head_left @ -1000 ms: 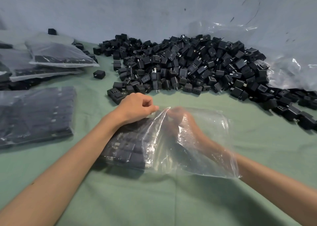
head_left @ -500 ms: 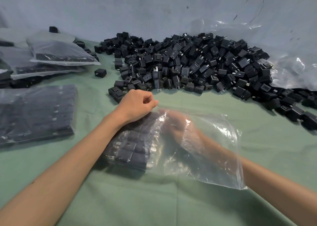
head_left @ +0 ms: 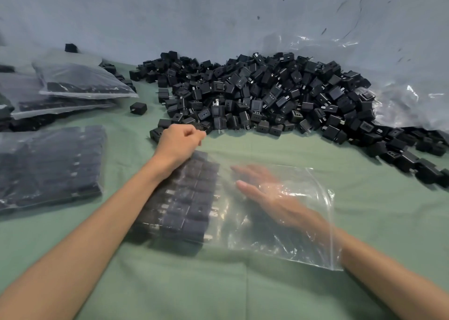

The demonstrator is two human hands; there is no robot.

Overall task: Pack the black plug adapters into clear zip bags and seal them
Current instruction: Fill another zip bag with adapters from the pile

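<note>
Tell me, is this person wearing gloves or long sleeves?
No. Both forearms are bare as far as the view shows, with no sleeves or watch. The left hand shows no glove or ring. The right hand is blurred through the clear zip bag, but looks ungloved too.

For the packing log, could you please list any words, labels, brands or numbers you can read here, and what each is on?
No text can be read in this view.
Pile of loose black plug adapters: any markings are too small to read.
The clear zip bag being filled: no print visible.
The packed bags on the left: blurred, nothing legible.
</note>
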